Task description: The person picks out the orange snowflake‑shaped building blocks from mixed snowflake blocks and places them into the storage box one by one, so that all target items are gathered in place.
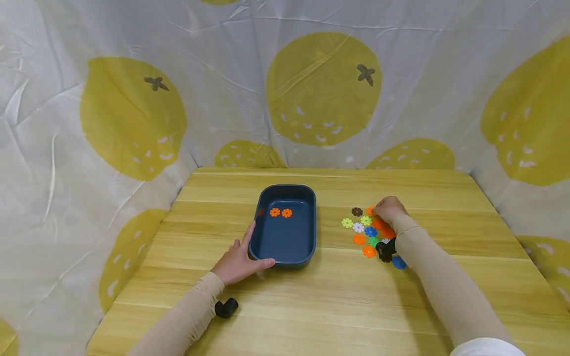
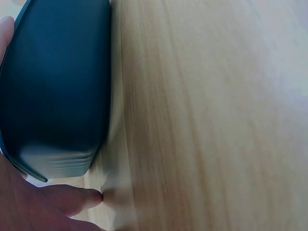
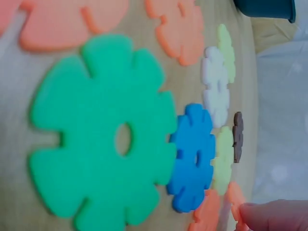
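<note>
My left hand [image 1: 238, 262] rests at the near left corner of a dark blue tray [image 1: 313, 232], thumb on the near rim and straight fingers along the left side. Inside the tray lie two orange flower-shaped discs [image 1: 287, 213], side by side. At the far edge of a loose group of discs, my right hand [image 1: 391, 209] pinches an orange disc [image 3: 235, 202]; the fingers behind it are hidden. Close by are a brown disc [image 1: 357, 211], a yellow-green disc [image 1: 365, 220] and a blue disc [image 3: 193, 156].
Several more discs lie around on the wooden table [image 1: 338, 306], among them a green disc [image 3: 103, 134] and a white disc [image 1: 358, 227]. The right wrist's black camera [image 1: 385, 247] hides part of the group. A lemon-print curtain [image 1: 222, 99] stands behind and at both sides.
</note>
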Available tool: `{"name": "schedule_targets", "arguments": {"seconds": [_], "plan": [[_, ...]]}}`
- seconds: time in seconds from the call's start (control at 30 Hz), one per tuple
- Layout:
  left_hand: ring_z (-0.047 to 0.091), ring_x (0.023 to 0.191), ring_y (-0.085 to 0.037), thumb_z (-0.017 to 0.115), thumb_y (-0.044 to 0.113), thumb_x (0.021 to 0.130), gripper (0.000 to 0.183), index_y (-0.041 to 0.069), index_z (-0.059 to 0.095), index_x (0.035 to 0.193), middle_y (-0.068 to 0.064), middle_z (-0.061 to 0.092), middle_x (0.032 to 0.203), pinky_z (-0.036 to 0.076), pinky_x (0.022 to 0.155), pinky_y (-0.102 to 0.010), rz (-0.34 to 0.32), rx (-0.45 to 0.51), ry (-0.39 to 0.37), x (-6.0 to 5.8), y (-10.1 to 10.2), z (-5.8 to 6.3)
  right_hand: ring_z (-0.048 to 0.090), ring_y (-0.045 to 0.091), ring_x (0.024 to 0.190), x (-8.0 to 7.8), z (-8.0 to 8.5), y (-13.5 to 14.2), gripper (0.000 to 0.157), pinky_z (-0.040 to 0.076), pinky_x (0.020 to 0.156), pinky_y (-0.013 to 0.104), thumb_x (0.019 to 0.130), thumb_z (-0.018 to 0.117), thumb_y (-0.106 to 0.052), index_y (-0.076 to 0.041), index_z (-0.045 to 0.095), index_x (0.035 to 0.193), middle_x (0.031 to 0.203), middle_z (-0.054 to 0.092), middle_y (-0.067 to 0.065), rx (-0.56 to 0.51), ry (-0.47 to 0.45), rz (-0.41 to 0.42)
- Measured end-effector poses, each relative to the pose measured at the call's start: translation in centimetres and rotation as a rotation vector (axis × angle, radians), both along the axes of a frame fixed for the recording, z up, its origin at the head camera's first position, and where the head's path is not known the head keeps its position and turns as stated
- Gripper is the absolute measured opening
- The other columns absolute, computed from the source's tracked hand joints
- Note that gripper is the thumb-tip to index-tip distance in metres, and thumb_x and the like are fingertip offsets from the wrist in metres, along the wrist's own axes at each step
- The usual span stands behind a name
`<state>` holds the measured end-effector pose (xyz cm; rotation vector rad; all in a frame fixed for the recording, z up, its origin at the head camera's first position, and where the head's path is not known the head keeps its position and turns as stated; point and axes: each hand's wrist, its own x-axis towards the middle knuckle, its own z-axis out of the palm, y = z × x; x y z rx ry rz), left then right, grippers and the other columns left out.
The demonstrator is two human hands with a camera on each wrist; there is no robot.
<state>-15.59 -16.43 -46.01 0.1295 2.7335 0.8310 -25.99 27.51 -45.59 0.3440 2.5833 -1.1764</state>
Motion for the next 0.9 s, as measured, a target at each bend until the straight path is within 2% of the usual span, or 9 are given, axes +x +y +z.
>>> {"name": "schedule_targets", "arguments": {"seconds": [0.2, 0.33, 0.47, 0.6, 0.73, 0.9], "plan": [[0.029, 0.144, -0.063, 0.071, 0.078, 0.075, 0.120, 0.043, -0.005, 0.162, -0.042, 0.025, 0.157, 0.041, 0.101, -0.075, -0.005, 0.009, 0.002, 0.0, -0.1, 0.0, 0.050, 0.021, 0.084, 0.2, 0.8, 0.1, 0.022, 0.046, 0.068, 0.028, 0.100, 0.050, -0.014, 0.004, 0.059, 0.110, 0.108, 0.056, 0.013, -0.028, 0.011, -0.004], [0.027, 0.144, -0.063, 0.071, 0.078, 0.075, 0.120, 0.042, -0.005, 0.162, -0.042, 0.026, 0.157, 0.041, 0.102, -0.075, -0.007, 0.011, 0.003, 0.0, -0.2, 0.0, 0.048, 0.018, 0.074, 0.3, 1.5, 0.5, 0.018, 0.045, 0.063, 0.029, 0.100, 0.046, -0.015, 0.000, 0.056, 0.100, 0.096, 0.053, 0.009, -0.038, 0.012, 0.005], [0.027, 0.145, -0.063, 0.071, 0.078, 0.075, 0.121, 0.042, -0.004, 0.162, -0.042, 0.027, 0.157, 0.040, 0.103, -0.074, -0.004, 0.012, 0.005, 0.0, -0.2, -0.1, 0.041, 0.012, 0.057, 0.0, 2.4, 0.9, 0.021, 0.042, 0.057, 0.031, 0.103, 0.047, -0.016, 0.002, 0.057, 0.108, 0.081, 0.053, 0.001, -0.063, 0.037, 0.003], [0.025, 0.146, -0.062, 0.071, 0.079, 0.074, 0.121, 0.043, -0.004, 0.162, -0.041, 0.031, 0.156, 0.038, 0.105, -0.075, -0.001, 0.019, 0.004, 0.0, -0.2, 0.0, 0.032, 0.009, 0.049, -0.6, 3.6, 1.0, 0.028, 0.038, 0.053, 0.031, 0.104, 0.049, -0.018, 0.003, 0.055, 0.121, 0.068, 0.049, -0.004, -0.071, 0.059, 0.010], [0.023, 0.147, -0.061, 0.070, 0.078, 0.075, 0.120, 0.043, -0.004, 0.162, -0.040, 0.032, 0.156, 0.037, 0.105, -0.076, -0.003, 0.022, 0.004, 0.0, -0.3, 0.0, 0.029, 0.009, 0.047, -1.1, 4.9, 0.4, 0.029, 0.036, 0.052, 0.030, 0.105, 0.049, -0.021, 0.000, 0.053, 0.123, 0.080, 0.053, 0.000, -0.109, 0.076, 0.014], [0.022, 0.148, -0.061, 0.070, 0.079, 0.074, 0.119, 0.044, -0.004, 0.162, -0.040, 0.028, 0.158, 0.037, 0.105, -0.076, -0.002, 0.027, -0.005, 0.1, -0.3, -0.2, 0.025, 0.008, 0.048, -1.4, 7.0, -1.7, 0.031, 0.033, 0.054, 0.029, 0.106, 0.051, -0.026, -0.003, 0.052, 0.127, 0.118, 0.054, 0.013, -0.213, 0.114, 0.037]]}}
